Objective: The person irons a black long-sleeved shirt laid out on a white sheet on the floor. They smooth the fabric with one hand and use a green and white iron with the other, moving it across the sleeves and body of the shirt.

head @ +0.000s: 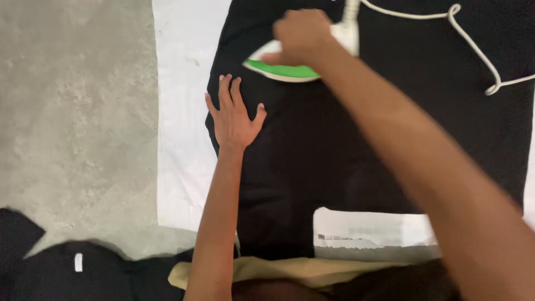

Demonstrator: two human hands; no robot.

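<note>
Right hand (301, 34) fingers clamped on the green-and-white iron (284, 68); left hand (234, 114) fingers spread flat on black garment (334, 145), small white label (78, 262) bottom left.

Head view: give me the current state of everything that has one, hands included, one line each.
Iron: flat on the black garment, gripped by its handle.
Right hand: closed around the iron's handle.
Left hand: open, fingers spread, pressed flat on the garment.
Black garment: spread out on the white sheet.
White sheet: laid flat on the floor.
Cord: slack, looped across the garment.
</note>
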